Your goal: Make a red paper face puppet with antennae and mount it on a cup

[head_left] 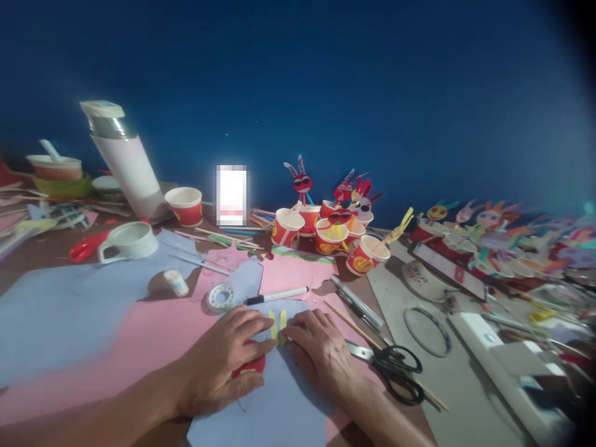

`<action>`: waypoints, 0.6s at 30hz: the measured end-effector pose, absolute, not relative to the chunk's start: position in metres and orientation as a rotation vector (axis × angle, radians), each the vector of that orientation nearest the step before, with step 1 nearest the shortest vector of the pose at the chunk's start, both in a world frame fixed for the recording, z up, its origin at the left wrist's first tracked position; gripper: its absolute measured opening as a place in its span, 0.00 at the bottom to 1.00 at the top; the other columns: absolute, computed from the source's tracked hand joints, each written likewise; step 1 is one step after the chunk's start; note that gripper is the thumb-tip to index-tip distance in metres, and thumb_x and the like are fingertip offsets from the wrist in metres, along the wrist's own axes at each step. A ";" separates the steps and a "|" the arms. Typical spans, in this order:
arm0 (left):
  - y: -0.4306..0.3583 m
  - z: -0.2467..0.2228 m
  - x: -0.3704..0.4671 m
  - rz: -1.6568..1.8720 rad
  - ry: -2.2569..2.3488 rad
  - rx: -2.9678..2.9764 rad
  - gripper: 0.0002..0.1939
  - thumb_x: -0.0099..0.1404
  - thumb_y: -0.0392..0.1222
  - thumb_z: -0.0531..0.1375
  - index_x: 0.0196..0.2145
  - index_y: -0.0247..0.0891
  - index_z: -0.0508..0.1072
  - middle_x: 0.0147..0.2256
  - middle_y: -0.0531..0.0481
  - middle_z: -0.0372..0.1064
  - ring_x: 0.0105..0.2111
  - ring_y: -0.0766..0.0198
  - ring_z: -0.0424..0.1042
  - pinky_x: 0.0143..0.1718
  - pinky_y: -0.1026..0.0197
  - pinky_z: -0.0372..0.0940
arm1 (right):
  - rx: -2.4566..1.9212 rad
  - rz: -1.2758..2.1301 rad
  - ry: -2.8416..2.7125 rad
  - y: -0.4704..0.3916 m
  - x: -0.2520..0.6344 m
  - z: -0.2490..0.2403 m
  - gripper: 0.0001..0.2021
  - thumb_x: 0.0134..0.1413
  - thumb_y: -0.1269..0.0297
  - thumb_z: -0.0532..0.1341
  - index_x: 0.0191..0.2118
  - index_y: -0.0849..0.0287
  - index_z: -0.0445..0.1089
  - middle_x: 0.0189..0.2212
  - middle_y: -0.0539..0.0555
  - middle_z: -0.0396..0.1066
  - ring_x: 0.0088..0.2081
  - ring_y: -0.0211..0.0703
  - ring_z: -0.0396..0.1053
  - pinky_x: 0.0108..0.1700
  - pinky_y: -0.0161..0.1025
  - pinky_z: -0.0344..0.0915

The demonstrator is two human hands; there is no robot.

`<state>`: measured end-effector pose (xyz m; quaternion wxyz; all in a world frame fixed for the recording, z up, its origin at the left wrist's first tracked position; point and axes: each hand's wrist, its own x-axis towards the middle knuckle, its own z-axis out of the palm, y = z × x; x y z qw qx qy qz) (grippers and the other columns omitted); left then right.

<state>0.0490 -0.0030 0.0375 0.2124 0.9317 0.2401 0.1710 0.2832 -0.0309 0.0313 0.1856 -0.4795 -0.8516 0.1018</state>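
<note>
On a blue paper sheet (pixel 288 397) my left hand (pixel 233 354) rests with its fingers spread, lying over a red piece (pixel 254 363) that shows between the fingers and thumb. Its upper fingertips touch the left of two narrow yellow strips (pixel 274 324). My right hand (pixel 321 347) lies flat just right of the strips, fingertips at the lower end of the right strip (pixel 282 326). A black-and-white marker (pixel 279 295) lies beyond both hands, beside a white tape roll (pixel 221 298). Black-handled scissors (pixel 395 366) are to the right of my right hand.
Red paper cups (pixel 286 228) with decorated figures stand at the back. A leaning white flask (pixel 128 164), a white mug (pixel 130 242) and a glue stick (pixel 176 283) are on the left. A phone (pixel 449 270) and a white device (pixel 507 372) are on the right.
</note>
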 end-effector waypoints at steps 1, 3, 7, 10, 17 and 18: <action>-0.003 0.037 0.049 0.487 0.672 2.584 0.19 0.67 0.49 0.54 0.53 0.41 0.67 0.56 0.41 0.59 0.54 0.46 0.55 0.56 0.42 0.50 | -1.352 0.286 -2.405 -0.030 0.283 0.032 0.10 0.59 0.70 0.56 0.43 0.55 0.71 0.38 0.55 0.68 0.39 0.47 0.61 0.40 0.44 0.57; -0.004 0.037 0.049 0.510 0.677 2.580 0.18 0.67 0.48 0.54 0.53 0.42 0.68 0.56 0.42 0.60 0.54 0.46 0.55 0.56 0.42 0.50 | -1.348 0.285 -2.410 -0.030 0.283 0.034 0.10 0.58 0.72 0.56 0.43 0.55 0.71 0.38 0.55 0.68 0.39 0.47 0.62 0.40 0.44 0.57; -0.004 0.037 0.050 0.535 0.669 2.586 0.17 0.67 0.47 0.54 0.52 0.44 0.69 0.55 0.42 0.60 0.53 0.46 0.56 0.55 0.40 0.50 | -1.340 0.297 -2.403 -0.030 0.284 0.036 0.11 0.57 0.73 0.56 0.43 0.56 0.71 0.38 0.55 0.68 0.38 0.46 0.63 0.40 0.42 0.59; -0.004 0.038 0.052 0.552 0.665 2.592 0.16 0.68 0.45 0.53 0.51 0.43 0.70 0.54 0.42 0.61 0.52 0.47 0.58 0.55 0.40 0.50 | -1.287 0.286 -2.356 -0.030 0.288 0.036 0.12 0.58 0.72 0.57 0.46 0.56 0.70 0.38 0.54 0.70 0.39 0.45 0.65 0.40 0.42 0.60; -0.005 0.044 0.053 0.611 0.650 2.613 0.13 0.68 0.41 0.52 0.47 0.40 0.72 0.53 0.42 0.64 0.50 0.49 0.61 0.54 0.43 0.54 | -1.458 -0.039 -2.113 -0.021 0.325 0.043 0.08 0.61 0.68 0.56 0.38 0.56 0.73 0.35 0.53 0.73 0.39 0.46 0.68 0.41 0.42 0.58; -0.006 0.044 0.053 0.617 0.654 2.615 0.13 0.68 0.41 0.52 0.47 0.40 0.72 0.53 0.42 0.64 0.50 0.49 0.61 0.54 0.43 0.54 | -1.537 -0.069 -2.084 -0.019 0.332 0.045 0.09 0.61 0.67 0.55 0.38 0.56 0.73 0.35 0.53 0.73 0.39 0.46 0.68 0.41 0.42 0.58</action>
